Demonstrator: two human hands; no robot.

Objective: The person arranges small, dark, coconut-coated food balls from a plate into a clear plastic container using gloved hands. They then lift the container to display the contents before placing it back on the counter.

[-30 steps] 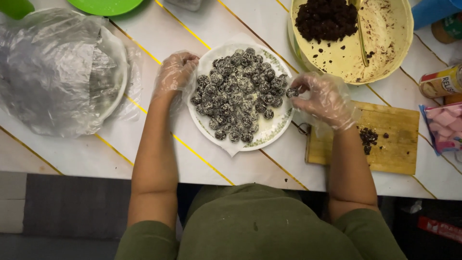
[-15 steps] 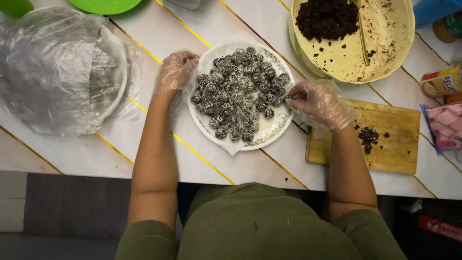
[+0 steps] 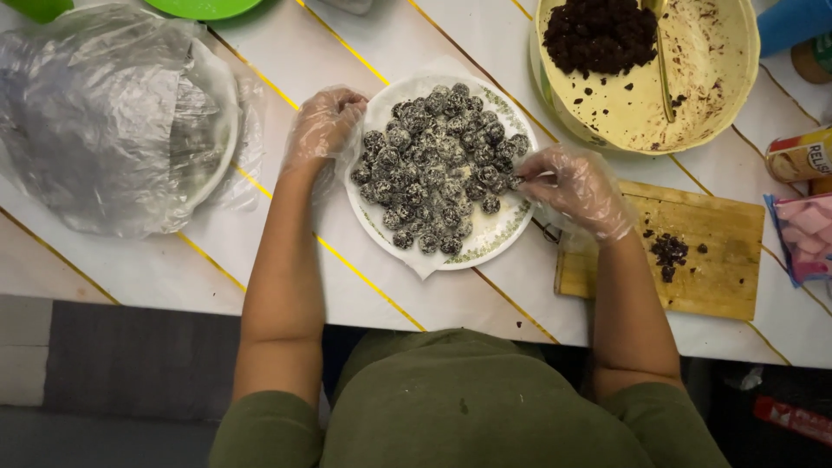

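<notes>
A white plate point(image 3: 494, 238) with a green patterned rim sits on the table, piled with several dark coated balls point(image 3: 438, 165). My left hand point(image 3: 322, 128), in a clear plastic glove, grips the plate's left rim. My right hand point(image 3: 574, 189), also gloved, rests at the plate's right edge with its fingertips pinching one ball at the side of the pile.
A yellow bowl point(image 3: 693, 113) with dark mixture point(image 3: 598, 35) and a spoon stands at back right. A wooden board point(image 3: 702, 260) with dark crumbs lies right of the plate. A plastic-covered bowl point(image 3: 113, 121) sits left. A pink packet point(image 3: 806, 238) and a can point(image 3: 802, 156) lie far right.
My right hand has moved in from the plate's right side to the edge of the pile and closed its fingertips on a ball. My left hand stays on the rim.
</notes>
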